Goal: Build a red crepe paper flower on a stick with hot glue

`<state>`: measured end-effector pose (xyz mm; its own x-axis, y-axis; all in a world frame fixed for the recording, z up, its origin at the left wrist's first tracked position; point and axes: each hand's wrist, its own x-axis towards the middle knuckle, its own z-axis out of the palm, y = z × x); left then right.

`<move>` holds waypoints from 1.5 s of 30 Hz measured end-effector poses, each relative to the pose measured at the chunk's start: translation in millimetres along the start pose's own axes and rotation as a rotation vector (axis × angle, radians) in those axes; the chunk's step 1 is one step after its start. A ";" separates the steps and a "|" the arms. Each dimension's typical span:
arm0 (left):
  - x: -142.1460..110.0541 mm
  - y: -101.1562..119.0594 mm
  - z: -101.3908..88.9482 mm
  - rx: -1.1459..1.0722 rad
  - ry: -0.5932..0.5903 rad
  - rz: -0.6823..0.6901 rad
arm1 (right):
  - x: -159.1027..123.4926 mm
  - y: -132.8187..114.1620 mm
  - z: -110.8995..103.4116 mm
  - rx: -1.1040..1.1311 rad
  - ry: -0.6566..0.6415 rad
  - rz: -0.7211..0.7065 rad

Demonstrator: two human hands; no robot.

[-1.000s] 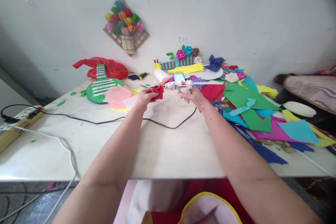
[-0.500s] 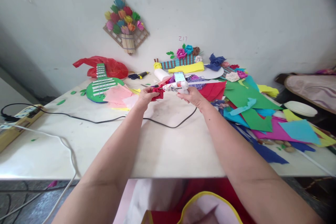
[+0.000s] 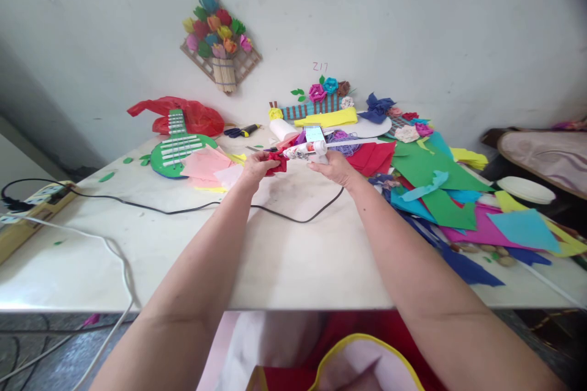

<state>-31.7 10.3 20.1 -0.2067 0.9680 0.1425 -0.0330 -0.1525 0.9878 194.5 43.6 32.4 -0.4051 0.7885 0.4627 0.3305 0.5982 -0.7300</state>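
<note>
My left hand [image 3: 257, 169] is closed on a red crepe-paper flower [image 3: 277, 163], pinching it between thumb and fingers. My right hand [image 3: 334, 168] grips the handle of a white hot glue gun [image 3: 306, 150], with a long glue stick [image 3: 351, 143] poking out of its back to the right. The gun's nozzle points left and is at the red flower; whether it touches is too small to tell. A black cord [image 3: 293, 219] runs from below my right hand across the table to the left. Behind the gun stands a phone [image 3: 314, 133] with a lit screen.
On the left are a power strip [image 3: 34, 211], a green guitar-shaped craft [image 3: 172, 156] and a red plastic bag [image 3: 192, 115]. Scissors [image 3: 233, 132] lie behind. Coloured paper sheets [image 3: 440, 177] heap up on the right, and purple yarn [image 3: 342, 142] lies beyond my right hand.
Hardly anything differs. The glue gun has shifted very slightly left, and both hands keep their hold.
</note>
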 end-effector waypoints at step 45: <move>2.4 0.7 -2.7 -0.009 0.130 -0.008 | 0.5 11.2 -2.7 0.245 0.283 0.221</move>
<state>-34.9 12.0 21.0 -0.3318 0.9351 0.1249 -0.0434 -0.1474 0.9881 200.2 51.1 25.9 -0.0865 0.9222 0.3769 0.1574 0.3862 -0.9089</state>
